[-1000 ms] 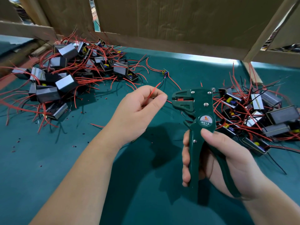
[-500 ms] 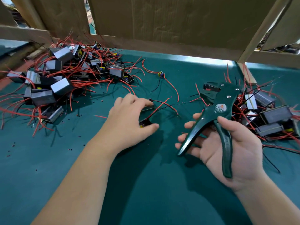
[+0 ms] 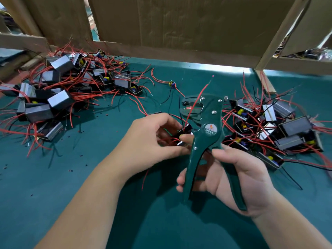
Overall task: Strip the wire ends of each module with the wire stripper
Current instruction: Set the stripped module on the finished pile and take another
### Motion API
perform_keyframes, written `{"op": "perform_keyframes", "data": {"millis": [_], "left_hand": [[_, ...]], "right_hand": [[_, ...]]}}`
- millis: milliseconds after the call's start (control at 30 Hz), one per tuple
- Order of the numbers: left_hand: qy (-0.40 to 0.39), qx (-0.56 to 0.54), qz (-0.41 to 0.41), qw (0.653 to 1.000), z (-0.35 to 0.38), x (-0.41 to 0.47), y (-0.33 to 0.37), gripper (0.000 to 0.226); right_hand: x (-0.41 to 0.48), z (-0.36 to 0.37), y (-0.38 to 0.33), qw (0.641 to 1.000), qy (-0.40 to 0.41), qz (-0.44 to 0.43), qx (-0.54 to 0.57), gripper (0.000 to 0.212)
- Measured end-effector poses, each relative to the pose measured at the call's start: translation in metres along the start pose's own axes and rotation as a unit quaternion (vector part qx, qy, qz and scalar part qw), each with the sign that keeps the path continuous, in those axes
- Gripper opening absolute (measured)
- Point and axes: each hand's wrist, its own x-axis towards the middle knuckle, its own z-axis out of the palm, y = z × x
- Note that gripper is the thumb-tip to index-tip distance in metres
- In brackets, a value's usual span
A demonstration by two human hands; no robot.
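Observation:
My right hand point(image 3: 239, 178) grips the handles of the green wire stripper point(image 3: 204, 133), which stands upright at the centre with its jaws at the top. My left hand point(image 3: 152, 142) holds a small black module point(image 3: 185, 133) just left of the tool. One of the module's red wires point(image 3: 199, 97) runs up past the stripper's jaws and ends in the air above them. Whether the jaws clamp that wire is unclear.
A heap of modules with red wires point(image 3: 59, 94) lies at the left, another heap point(image 3: 273, 130) at the right. A lone small part with wires point(image 3: 172, 84) lies behind the tool. Cardboard walls point(image 3: 179, 24) close the back. Insulation bits dot the green mat point(image 3: 53, 177).
My left hand picked the module up from the mat and raised it. My right hand swung the stripper from the right back to the centre, upright, next to the module.

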Motion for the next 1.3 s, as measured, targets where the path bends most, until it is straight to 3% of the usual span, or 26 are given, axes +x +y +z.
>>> {"op": "perform_keyframes", "data": {"millis": [133,233,300,367,467,600,700,833,1033,1133,1300], "left_hand": [[-0.004,-0.113,-0.003,0.994,-0.005,0.000,0.001,0.022],[0.028,-0.137,0.018,0.990,-0.007,0.002,0.001,0.024],[0.104,-0.078,-0.004,0.992,-0.008,0.006,-0.003,0.026],[0.156,0.083,-0.036,0.984,-0.012,0.011,-0.013,0.028],[0.091,0.269,-0.138,0.949,-0.011,0.012,-0.027,0.052],[0.071,0.310,-0.199,0.927,-0.001,0.010,-0.030,0.055],[0.102,0.281,-0.203,0.932,-0.004,0.013,-0.030,0.049],[0.181,0.158,-0.139,0.961,-0.008,0.015,-0.028,0.040],[0.237,-0.022,-0.063,0.969,-0.009,0.016,-0.025,0.035],[0.233,-0.101,-0.028,0.967,-0.010,0.014,-0.021,0.032],[0.169,-0.049,0.022,0.984,-0.006,0.012,-0.017,0.035]], "right_hand": [[-0.001,-0.002,-0.003,0.998,0.022,-0.039,-0.049,0.077],[-0.003,-0.006,-0.006,0.990,0.075,-0.096,-0.078,0.070],[-0.004,-0.009,-0.009,0.973,0.122,-0.176,-0.082,0.057],[-0.006,-0.011,-0.015,0.952,0.152,-0.256,-0.074,0.038],[-0.007,-0.013,-0.023,0.938,0.166,-0.302,-0.047,0.044],[-0.006,-0.015,-0.023,0.942,0.183,-0.278,-0.037,0.038],[-0.005,-0.013,-0.021,0.946,0.180,-0.267,-0.041,0.040],[-0.005,-0.013,-0.017,0.952,0.167,-0.255,-0.037,0.044],[-0.004,-0.011,-0.017,0.964,0.148,-0.221,-0.015,0.056],[-0.005,-0.012,-0.016,0.975,0.119,-0.185,0.003,0.060],[-0.006,-0.009,-0.015,0.989,0.054,-0.140,0.015,0.079]]}}
